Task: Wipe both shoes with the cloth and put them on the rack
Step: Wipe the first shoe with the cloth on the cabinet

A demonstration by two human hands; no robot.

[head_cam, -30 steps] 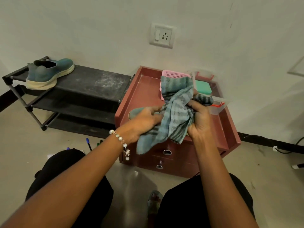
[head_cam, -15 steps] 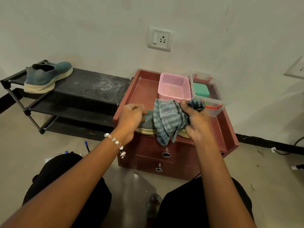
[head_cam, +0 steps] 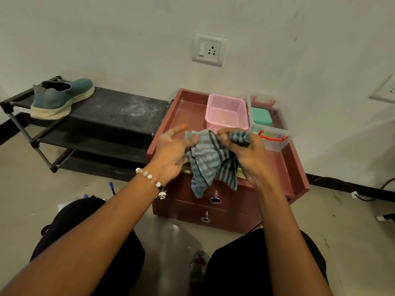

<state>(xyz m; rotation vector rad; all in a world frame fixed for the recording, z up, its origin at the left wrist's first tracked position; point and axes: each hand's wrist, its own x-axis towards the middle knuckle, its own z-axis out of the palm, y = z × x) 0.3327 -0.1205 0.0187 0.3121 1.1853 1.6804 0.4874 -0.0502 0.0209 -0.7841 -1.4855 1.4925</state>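
Both hands work the striped cloth [head_cam: 210, 162] above the near edge of the maroon drawer unit [head_cam: 296, 167], whose tray-like top serves as the surface. Left hand [head_cam: 173, 152] pinches the cloth's upper left edge between thumb and fingers, index finger sticking out free. Right hand [head_cam: 245, 154] has its fingers curled round a bunched upper corner. The rest of the cloth hangs loose between them, down over the top drawer front. Judgement: the spread, two-point hold looks like refolding or finding a clean face before wiping.

One blue shoe [head_cam: 62, 98] sits at the far left end of the black rack's [head_cam: 119, 110] top shelf, toe pointing right, so half the putting-away appears done.

Second shoe [head_cam: 241, 175]: only a sliver of pale sole shows under the cloth and right hand, on the near edge of the surface (mostly hidden; identity is a judgement). Kept close, probably for wiping.

Pink basket [head_cam: 226, 112] and clear container [head_cam: 271, 133] stand at the far side, apart from the work.
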